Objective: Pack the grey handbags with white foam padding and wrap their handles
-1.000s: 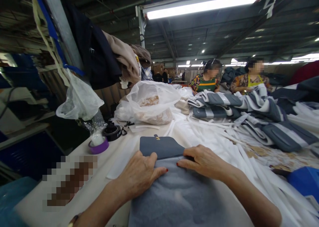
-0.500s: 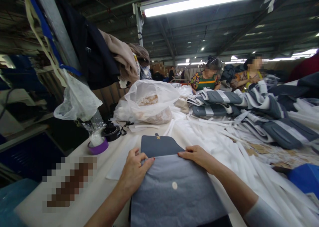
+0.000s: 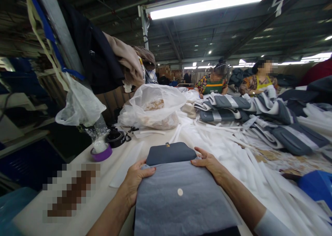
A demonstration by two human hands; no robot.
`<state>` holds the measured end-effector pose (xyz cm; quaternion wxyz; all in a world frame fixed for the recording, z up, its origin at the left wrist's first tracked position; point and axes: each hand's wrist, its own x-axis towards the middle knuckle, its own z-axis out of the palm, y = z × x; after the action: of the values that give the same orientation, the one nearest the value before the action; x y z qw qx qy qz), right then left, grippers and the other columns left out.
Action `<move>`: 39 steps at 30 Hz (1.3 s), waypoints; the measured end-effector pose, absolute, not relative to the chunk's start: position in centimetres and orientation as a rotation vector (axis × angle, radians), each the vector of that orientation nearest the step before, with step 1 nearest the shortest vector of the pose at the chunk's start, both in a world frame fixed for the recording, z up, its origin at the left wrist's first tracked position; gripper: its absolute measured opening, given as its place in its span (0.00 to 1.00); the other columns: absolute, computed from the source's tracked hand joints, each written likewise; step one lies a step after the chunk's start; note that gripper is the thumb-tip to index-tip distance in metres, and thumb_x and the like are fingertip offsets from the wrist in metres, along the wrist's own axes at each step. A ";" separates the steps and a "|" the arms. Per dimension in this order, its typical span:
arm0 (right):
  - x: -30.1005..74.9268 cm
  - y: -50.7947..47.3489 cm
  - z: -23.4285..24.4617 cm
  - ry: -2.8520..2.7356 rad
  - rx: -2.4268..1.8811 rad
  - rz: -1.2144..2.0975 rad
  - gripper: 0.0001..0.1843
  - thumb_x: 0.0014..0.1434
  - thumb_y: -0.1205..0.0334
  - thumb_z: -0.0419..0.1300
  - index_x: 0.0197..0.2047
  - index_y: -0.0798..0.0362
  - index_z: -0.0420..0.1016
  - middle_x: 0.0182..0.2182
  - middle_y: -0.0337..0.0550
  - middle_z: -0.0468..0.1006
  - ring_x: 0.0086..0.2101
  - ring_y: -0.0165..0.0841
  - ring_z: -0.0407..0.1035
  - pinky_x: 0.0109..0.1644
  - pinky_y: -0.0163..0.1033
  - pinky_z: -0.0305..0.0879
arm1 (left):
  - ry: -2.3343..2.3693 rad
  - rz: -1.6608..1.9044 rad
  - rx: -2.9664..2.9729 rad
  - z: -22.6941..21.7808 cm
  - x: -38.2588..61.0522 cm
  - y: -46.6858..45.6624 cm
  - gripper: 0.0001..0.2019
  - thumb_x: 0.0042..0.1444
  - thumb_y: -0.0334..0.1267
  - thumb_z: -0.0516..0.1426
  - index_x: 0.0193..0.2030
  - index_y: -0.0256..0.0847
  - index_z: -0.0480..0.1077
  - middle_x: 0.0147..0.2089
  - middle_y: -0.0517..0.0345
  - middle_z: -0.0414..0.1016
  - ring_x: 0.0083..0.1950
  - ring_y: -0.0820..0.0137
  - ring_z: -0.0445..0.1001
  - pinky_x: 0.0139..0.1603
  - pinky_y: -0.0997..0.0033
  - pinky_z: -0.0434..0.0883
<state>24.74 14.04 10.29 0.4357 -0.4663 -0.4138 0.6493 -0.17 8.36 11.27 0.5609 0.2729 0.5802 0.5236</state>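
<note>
A slate-blue handbag (image 3: 169, 152) with a small gold clasp lies on the white work table (image 3: 103, 191) in front of me, its flap raised. A sheet of grey tissue paper (image 3: 181, 198) with a round white sticker covers its body. My left hand (image 3: 136, 180) grips the bag's left edge through the paper, thumb on top. My right hand (image 3: 210, 163) holds the right edge by the flap, fingers curled around it.
A purple tape roll (image 3: 101, 153), a black tape roll (image 3: 116, 138) and a filled white plastic bag (image 3: 155, 106) stand behind the handbag. White straps (image 3: 233, 149) and stacked grey-and-white bags (image 3: 259, 111) spread to the right. Two other people (image 3: 215, 80) sit at the far end.
My hands moved from pressing the tissue flat on top to gripping the handbag's two sides. The flap tilted up and the tissue's round sticker came into view.
</note>
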 end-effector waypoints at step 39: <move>25.3 11.9 9.2 -1.245 -0.968 1.301 0.03 0.34 0.64 0.58 0.16 0.52 0.73 0.34 0.42 0.76 0.32 0.35 0.68 0.33 0.38 0.62 | 1.324 1.099 1.057 13.3 -0.2 5.3 0.22 0.32 0.39 0.69 0.35 0.38 0.69 0.27 0.64 0.71 0.26 0.74 0.69 0.27 0.77 0.64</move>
<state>25.31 11.87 9.16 0.5213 -0.4040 -0.5197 0.5431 -0.17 5.26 13.31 0.5322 0.4430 0.5552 0.4607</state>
